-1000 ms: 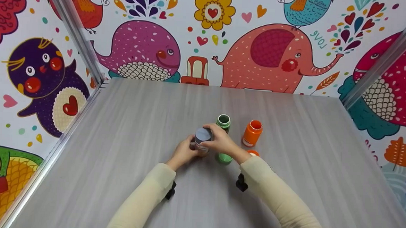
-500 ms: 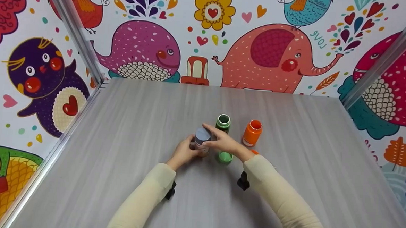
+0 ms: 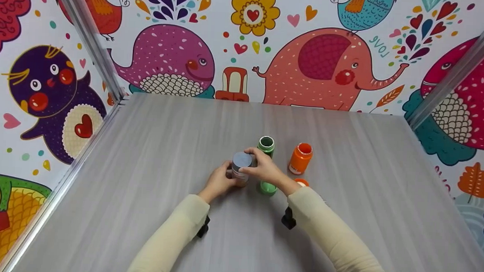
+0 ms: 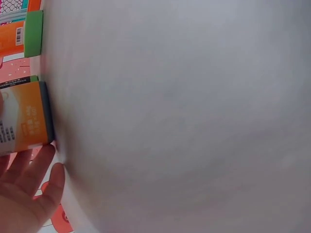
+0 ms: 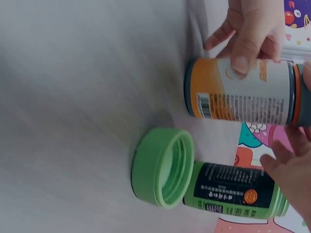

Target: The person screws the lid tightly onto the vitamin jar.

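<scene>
A jar with a grey-blue lid [image 3: 242, 161] and an orange-and-white label [image 5: 238, 92] stands upright near the table's middle. My left hand [image 3: 218, 182] holds its body from the left, the thumb [image 5: 245, 51] pressed along the label in the right wrist view. With thumb and fingers around the lid's edge, my right hand [image 3: 265, 170] grips the top. Just right of the jar lies a loose green lid [image 3: 268, 189], hollow side up. Behind my right fingers stands a green jar [image 3: 265, 145] without a lid, partly hidden.
An uncapped orange jar [image 3: 301, 159] stands to the right of the green one. Its matching orange lid [image 3: 301, 182] lies partly hidden beside my right wrist. Patterned walls with metal posts [image 3: 452, 66] border the grey table [image 3: 176, 128].
Half a second ago my right hand shifted slightly right, its thumb and fingers spread wider at the lid. Now it has come back around the lid. My left hand and the jar stay in place.
</scene>
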Available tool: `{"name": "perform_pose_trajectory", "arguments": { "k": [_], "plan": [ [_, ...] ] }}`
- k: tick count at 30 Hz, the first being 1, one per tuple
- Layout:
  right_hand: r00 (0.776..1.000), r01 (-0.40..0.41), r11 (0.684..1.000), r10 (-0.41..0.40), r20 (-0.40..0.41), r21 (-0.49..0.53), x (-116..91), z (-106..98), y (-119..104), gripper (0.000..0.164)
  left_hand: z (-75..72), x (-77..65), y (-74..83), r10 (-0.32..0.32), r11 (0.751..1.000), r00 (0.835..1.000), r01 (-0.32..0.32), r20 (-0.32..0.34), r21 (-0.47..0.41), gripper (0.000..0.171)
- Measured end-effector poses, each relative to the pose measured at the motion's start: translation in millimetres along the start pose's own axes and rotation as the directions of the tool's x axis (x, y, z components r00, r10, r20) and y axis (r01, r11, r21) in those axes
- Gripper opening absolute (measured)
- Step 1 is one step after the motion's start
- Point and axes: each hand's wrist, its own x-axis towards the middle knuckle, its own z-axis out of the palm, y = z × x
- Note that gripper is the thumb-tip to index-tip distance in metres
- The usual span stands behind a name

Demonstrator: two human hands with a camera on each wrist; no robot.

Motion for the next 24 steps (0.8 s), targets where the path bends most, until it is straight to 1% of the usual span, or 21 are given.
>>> {"name": "perform_pose_trajectory", "arguments": {
  "k": [4, 6, 7, 9, 11, 13, 16, 19, 21, 24],
  "plan": [
    [0.996, -0.035, 0.999, 0.033, -0.085, -0.015, -1.4, 7.7, -2.0, 0.055, -0.7, -0.4, 0.6, -0.028, 1.0, 1.0, 0.028, 0.0, 0.004, 0.053],
    [0.994, -0.035, 0.999, 0.032, -0.108, -0.031, -2.3, 10.4, -2.4, 0.057, -1.0, -0.6, 0.6, -0.034, 0.999, 0.999, 0.034, -0.001, 0.006, 0.054],
    [0.994, -0.028, 0.999, 0.024, -0.107, -0.04, -2.9, 11.3, -2.3, 0.06, -1.0, -0.6, 0.6, -0.036, 0.999, 0.999, 0.036, -0.002, 0.006, 0.055],
    [0.997, 0.006, 0.997, -0.011, -0.081, -0.071, -4.2, 11.8, -1.2, 0.069, -0.8, -0.8, 0.6, -0.027, 0.999, 1.0, 0.027, -0.003, 0.016, 0.055],
    [0.998, 0.05, 0.995, -0.052, -0.027, -0.086, -4.9, 10.3, 0.4, 0.078, -0.7, -0.7, 0.9, -0.026, 0.999, 1.0, 0.026, -0.007, 0.026, 0.056],
    [0.995, 0.097, 0.992, -0.094, 0.036, -0.084, -5.2, 7.2, 2.4, 0.083, -0.4, -0.8, 1.0, -0.025, 0.999, 1.0, 0.025, -0.011, 0.03, 0.057],
    [0.987, 0.124, 0.992, -0.119, 0.109, -0.038, -5.3, 0.8, 4.0, 0.076, -0.1, -0.8, 0.7, -0.017, 1.0, 1.0, 0.017, -0.013, 0.018, 0.056],
    [0.981, 0.138, 0.99, -0.136, 0.141, -0.003, -5.0, -4.6, 4.9, 0.064, 0.4, -0.6, -0.2, 0.0, 1.0, 1.0, 0.0, -0.007, -0.001, 0.054],
    [0.978, 0.146, 0.989, -0.144, 0.149, 0.001, -4.4, -6.3, 5.7, 0.059, 0.5, -0.6, -0.6, 0.014, 1.0, 1.0, -0.014, -0.004, -0.002, 0.054],
    [0.978, 0.166, 0.986, -0.164, 0.126, -0.007, -2.8, -5.7, 6.9, 0.056, 0.7, -1.0, 0.1, 0.011, 1.0, 1.0, -0.011, -0.006, 0.003, 0.053]
  ]
}}
